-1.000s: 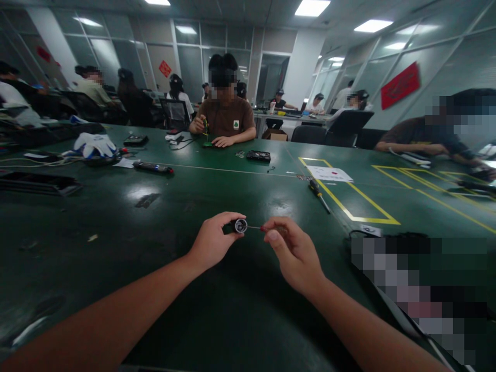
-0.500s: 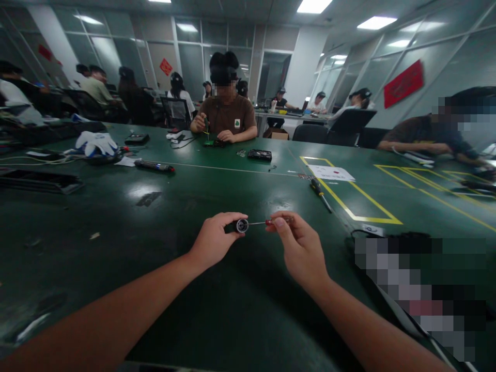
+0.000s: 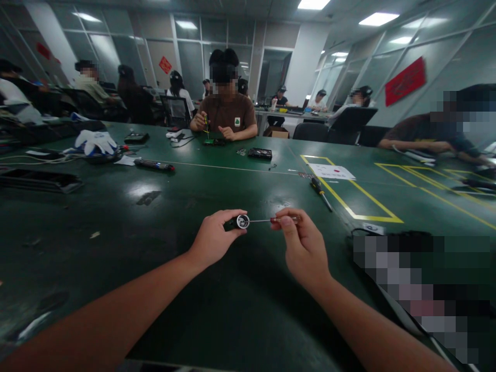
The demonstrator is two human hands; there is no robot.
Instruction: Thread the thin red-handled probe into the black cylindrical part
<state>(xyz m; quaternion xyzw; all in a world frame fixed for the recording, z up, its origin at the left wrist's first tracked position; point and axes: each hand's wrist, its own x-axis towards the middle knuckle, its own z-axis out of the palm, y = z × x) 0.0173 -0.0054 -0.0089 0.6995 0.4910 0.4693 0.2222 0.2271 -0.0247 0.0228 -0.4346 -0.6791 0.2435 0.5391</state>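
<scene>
My left hand (image 3: 217,232) pinches a small dark cylindrical part (image 3: 243,221) between thumb and fingers. Its round open end, with a pale rim, faces me and slightly right; its exact kind is unclear. In my right hand (image 3: 304,240) is a thin screwdriver (image 3: 276,220) with a clear and red handle. The screwdriver's slim metal shaft runs leftward, and its tip reaches into the open end of the cylinder. Both hands are held above the green table.
Beyond my right hand lies a black and yellow screwdriver (image 3: 321,193) beside yellow tape (image 3: 377,219) and a paper sheet (image 3: 332,171). Farther off are a black box-shaped device (image 3: 260,153), a pen-like tool (image 3: 154,165) and white gloves (image 3: 96,143). A co-worker (image 3: 227,116) sits opposite.
My right hand and the screwdriver have shifted slightly right, showing more of the shaft. The cylinder has moved up a little and its end looks brighter.
</scene>
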